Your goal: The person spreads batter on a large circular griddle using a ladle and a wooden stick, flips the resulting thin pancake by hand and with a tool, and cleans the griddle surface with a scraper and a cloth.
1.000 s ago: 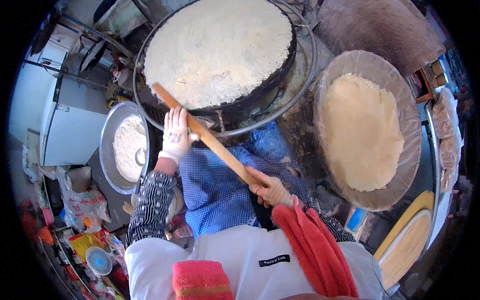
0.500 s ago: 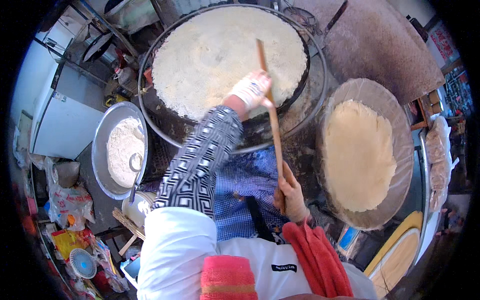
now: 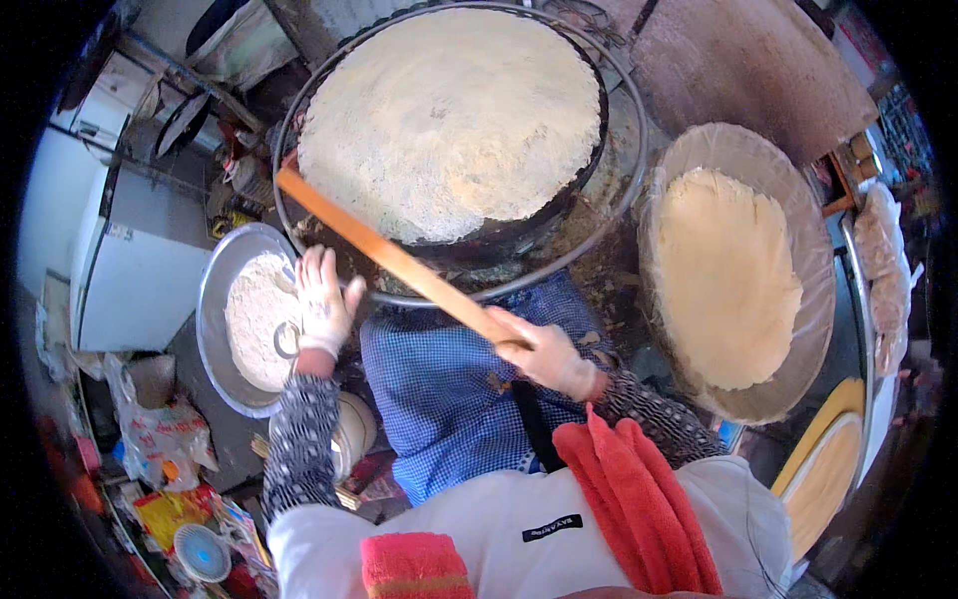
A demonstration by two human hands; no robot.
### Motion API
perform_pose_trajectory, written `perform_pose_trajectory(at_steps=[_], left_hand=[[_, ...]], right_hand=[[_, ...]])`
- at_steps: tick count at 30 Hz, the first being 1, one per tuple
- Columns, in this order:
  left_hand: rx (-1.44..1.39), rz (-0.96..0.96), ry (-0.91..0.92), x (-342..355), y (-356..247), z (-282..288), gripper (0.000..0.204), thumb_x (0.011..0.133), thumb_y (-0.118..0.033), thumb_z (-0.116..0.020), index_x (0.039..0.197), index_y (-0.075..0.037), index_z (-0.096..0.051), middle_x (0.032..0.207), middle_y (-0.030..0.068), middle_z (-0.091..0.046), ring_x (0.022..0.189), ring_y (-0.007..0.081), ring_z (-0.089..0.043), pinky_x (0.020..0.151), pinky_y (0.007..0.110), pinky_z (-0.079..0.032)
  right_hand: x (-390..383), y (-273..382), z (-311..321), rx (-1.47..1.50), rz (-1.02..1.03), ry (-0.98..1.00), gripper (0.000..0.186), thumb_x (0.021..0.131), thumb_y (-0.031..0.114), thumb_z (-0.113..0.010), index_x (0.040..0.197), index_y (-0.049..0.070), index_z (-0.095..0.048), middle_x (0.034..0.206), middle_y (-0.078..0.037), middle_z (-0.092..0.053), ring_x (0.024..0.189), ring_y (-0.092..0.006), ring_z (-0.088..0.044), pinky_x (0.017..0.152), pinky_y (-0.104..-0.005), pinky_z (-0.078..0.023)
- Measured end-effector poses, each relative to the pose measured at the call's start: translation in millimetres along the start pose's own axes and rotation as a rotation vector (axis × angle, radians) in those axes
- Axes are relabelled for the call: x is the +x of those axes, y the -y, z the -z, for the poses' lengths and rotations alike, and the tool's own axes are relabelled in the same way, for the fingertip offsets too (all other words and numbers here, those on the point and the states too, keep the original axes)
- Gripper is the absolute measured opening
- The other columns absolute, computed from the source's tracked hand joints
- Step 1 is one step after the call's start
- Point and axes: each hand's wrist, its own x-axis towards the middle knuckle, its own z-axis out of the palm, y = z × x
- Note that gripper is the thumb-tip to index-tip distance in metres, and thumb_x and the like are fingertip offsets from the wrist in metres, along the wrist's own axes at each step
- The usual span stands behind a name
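Observation:
In front of me a large round griddle is covered with a thin pale layer of batter, rougher and patchy along its near edge. My right hand is closed on the near end of a flat wooden stick. The stick slants up to the left, its far end over the metal ring around the griddle. My left hand, in a whitish glove, has its fingers stretched out at the rim of a metal bowl. White flour and a ring-shaped handle show in that bowl.
On the right stands a big plastic-lined basin with a pale yellowish mass. Beyond it are round wooden boards and bagged goods. Plastic bags and a small blue-and-white round basket lie lower left.
My left hand has left the stick and moved from the griddle to the flour bowl, opening. The stick has swung from upright over the griddle to a leftward slant, still in my right hand.

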Motion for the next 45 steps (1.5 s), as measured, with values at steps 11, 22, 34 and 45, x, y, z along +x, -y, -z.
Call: perform_pose_trajectory(at_steps=[11,22,34,45], left_hand=[[-0.092,-0.168,0.254,-49.0,-97.0,-47.9,0.049,0.085,-0.032,-0.062,0.122,-0.001,-0.056,0.126,0.0246,-0.052,0.118,0.0469,-0.046,0.098,0.057,-0.039],[-0.288,-0.742,0.186,184.6,-292.0,-19.5,0.094,0.079,-0.062,-0.059,0.144,0.002,-0.033,0.15,0.0227,-0.033,0.143,0.0381,-0.024,0.119,0.047,-0.016],[0.015,-0.385,0.427,248.6,-188.7,-78.2,0.088,0.068,-0.054,-0.071,0.134,-0.001,-0.048,0.145,0.0186,-0.043,0.14,0.034,-0.032,0.116,0.044,-0.026],[-0.027,-0.172,0.233,137.7,-47.6,-53.1,0.084,0.064,-0.043,-0.072,0.129,0.003,-0.048,0.136,0.0237,-0.047,0.132,0.0404,-0.038,0.113,0.046,-0.031]], right_hand=[[-51.1,21.5,11.1,0.163,-0.084,0.047,0.056,0.09,0.02,-0.066,0.143,0.023,-0.048,0.08,-0.008,-0.065,0.063,-0.0145,-0.058,0.059,-0.0278,-0.049],[-188.8,-39.5,25.8,1.012,-0.218,-0.523,0.061,0.092,0.009,-0.063,0.148,0.011,-0.039,0.119,-0.006,-0.058,0.087,-0.0104,-0.055,0.075,-0.0215,-0.043],[-47.9,-8.5,78.6,1.107,-0.375,-0.115,0.059,0.098,0.026,-0.056,0.151,0.015,-0.031,0.059,0.001,-0.05,0.043,-0.0087,-0.044,0.04,-0.0244,-0.035],[-8.6,12.7,21.8,0.922,-0.453,0.094,0.048,0.098,0.016,-0.056,0.145,0.018,-0.044,0.064,0.003,-0.052,0.044,-0.0058,-0.047,0.039,-0.0215,-0.037]])
